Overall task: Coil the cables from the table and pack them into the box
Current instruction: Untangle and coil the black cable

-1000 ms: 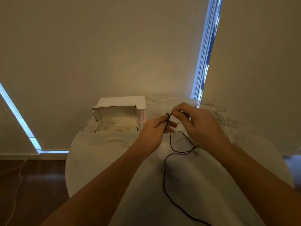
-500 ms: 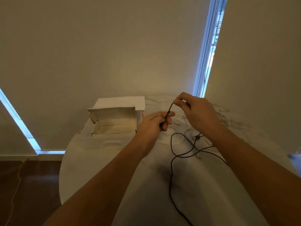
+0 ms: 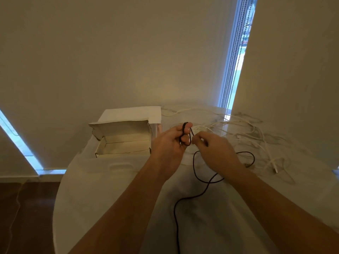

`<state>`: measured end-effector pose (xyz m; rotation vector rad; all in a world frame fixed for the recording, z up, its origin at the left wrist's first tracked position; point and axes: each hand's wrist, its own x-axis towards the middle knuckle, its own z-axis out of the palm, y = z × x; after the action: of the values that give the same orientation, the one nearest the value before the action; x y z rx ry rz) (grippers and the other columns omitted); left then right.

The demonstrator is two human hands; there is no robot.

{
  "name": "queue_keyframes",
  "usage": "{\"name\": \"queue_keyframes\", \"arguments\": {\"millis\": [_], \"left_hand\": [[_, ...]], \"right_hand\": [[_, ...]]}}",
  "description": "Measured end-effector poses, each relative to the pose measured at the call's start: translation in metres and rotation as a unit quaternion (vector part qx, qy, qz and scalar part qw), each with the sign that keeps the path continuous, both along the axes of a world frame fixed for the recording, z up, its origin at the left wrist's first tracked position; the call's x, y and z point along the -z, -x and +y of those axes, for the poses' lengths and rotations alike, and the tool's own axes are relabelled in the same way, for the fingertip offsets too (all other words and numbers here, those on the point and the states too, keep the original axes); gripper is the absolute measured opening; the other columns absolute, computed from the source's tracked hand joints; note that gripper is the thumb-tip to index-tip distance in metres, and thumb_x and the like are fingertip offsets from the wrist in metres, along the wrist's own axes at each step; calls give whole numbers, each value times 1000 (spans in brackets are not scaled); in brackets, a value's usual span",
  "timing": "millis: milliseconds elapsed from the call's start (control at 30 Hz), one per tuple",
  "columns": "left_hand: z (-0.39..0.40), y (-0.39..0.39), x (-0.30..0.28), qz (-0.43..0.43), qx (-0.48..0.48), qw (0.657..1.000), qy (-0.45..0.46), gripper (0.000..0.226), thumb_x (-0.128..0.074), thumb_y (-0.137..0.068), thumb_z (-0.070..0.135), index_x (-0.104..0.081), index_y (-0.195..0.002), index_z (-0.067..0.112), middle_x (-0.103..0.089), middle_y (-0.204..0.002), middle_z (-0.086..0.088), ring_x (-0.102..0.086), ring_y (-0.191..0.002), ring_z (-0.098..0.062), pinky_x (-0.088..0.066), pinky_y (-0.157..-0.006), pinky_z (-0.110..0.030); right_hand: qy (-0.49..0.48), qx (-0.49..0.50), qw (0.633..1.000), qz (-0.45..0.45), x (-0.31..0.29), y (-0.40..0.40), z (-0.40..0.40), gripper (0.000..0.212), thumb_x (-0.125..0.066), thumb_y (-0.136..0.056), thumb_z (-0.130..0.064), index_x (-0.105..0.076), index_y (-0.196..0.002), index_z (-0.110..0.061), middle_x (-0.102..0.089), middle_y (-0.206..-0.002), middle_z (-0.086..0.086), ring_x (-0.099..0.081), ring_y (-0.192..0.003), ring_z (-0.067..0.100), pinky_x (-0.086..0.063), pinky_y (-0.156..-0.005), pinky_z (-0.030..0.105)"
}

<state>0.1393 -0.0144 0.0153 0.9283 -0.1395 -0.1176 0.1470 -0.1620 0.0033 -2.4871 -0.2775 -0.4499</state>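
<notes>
Black cable (image 3: 194, 173): thin, dark, matte. One end is looped over the fingers of the left hand (image 3: 169, 143); the loop stands above the fingertips and runs down across the palm side. From there the strand passes to the right hand (image 3: 214, 153), which pinches it just right of the loop. The remaining length falls to the table (image 3: 91, 198), curves right toward a plug end lying near the right wrist, then snakes back toward the near edge and leaves the view at the bottom.

Count: one black cable. White cables (image 3: 256, 136) lie tangled on the far right of the table; the exact number cannot be told, at least two strands with one connector visible at the right.

Hands: left curled around the black loop; right grasping the strand between thumb and fingers.

Container: one white cardboard box (image 3: 124, 142), far left of the hands, lid flap raised at the back. Visible interior shows bare cardboard walls and floor.
</notes>
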Motion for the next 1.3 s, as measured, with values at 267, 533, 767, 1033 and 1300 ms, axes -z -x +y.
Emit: {"name": "queue_keyframes", "arguments": {"millis": [267, 533, 767, 1033, 1300], "left_hand": [[-3, -7, 3, 7, -55, 998, 7, 31, -38, -99, -4, -59, -120, -13, -62, -92, -10, -49, -68, -12, -43, -72, -29], [6, -18, -7, -36, -155, 987, 10, 27, -40, -101, -6, -66, -104, -1, -67, -97, -11, -52, -71, -11, -48, -75, -23], [16, -22, 3, -98, -162, 967, -169, 35, -38, -103, -1, -69, -94, 12, -71, -94, -3, -57, -80, -13, -50, -82, -26], [0, -4, 11, -172, -79, 911, -366, 30, -41, -104, 10, -69, -112, 14, -72, -87, 0, -65, -85, -15, -56, -89, -34], [-13, 9, 8, -170, -45, 928, -327, 35, -35, -102, 1, -67, -116, 3, -63, -77, -1, -51, -67, -13, -46, -70, -23]], "right_hand": [[76, -13, 997, -22, 14, 16, 12, 33, -36, -103, -38, -63, -112, -22, -58, -69, -3, -53, -60, 12, -43, -56, 25], [-17, -105, 989, 102, 9, 51, 31, 26, -36, -103, -41, -55, -119, -31, -63, -79, -4, -60, -63, 10, -52, -60, 27], [17, -158, 986, -55, -5, 55, 23, 16, -43, -101, -39, -57, -98, -32, -56, -62, -9, -55, -56, 9, -45, -54, 21], [-3, -85, 985, -150, -19, 33, -11, 19, -44, -100, -37, -61, -100, -27, -59, -69, -11, -53, -61, 7, -44, -56, 26], [-36, -10, 986, -163, -10, 7, -36, 13, -52, -98, -38, -62, -98, -30, -54, -64, -13, -52, -61, 3, -38, -54, 23]]}}
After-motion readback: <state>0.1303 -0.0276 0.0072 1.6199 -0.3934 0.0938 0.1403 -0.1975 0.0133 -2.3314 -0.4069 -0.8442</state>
